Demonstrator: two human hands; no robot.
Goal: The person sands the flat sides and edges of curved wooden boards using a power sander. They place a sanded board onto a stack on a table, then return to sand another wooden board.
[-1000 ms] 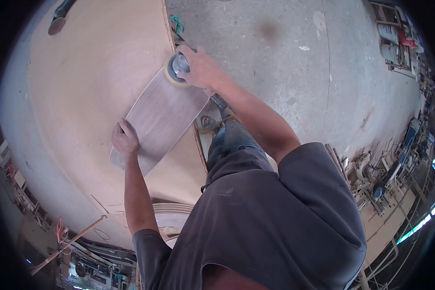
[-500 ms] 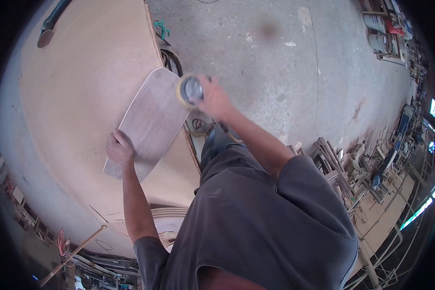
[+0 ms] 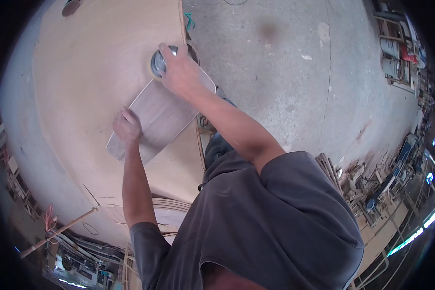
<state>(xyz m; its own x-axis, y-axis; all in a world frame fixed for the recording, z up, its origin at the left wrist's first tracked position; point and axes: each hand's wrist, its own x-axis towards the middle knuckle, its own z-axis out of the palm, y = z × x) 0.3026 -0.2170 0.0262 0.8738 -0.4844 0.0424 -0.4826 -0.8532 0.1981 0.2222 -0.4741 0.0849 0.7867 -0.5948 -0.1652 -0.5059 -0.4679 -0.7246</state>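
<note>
A flat wooden board [image 3: 171, 111] with rounded corners and a pale edge lies at a slant on the large wooden worktop [image 3: 92, 72]. My left hand [image 3: 127, 126] grips the board's left edge near its lower end. My right hand [image 3: 180, 70] is wrapped round a round palm sander [image 3: 156, 63] with a dark body and a pale yellowish rim. The sander is at the board's upper left corner, overlapping the edge. My right hand hides part of it, and its underside is out of sight.
The worktop's right edge [image 3: 183, 24] runs beside the concrete floor [image 3: 270, 82]. Curved wooden strips [image 3: 171, 204] lie near my left elbow. Wooden parts and tools [image 3: 372, 193] crowd the right side. A rack with buckets [image 3: 390, 58] stands at the upper right.
My right hand has brought the sander left, from beyond the board's right side to its upper left corner. The board has turned clockwise, with my left hand still on it. The view has shifted.
</note>
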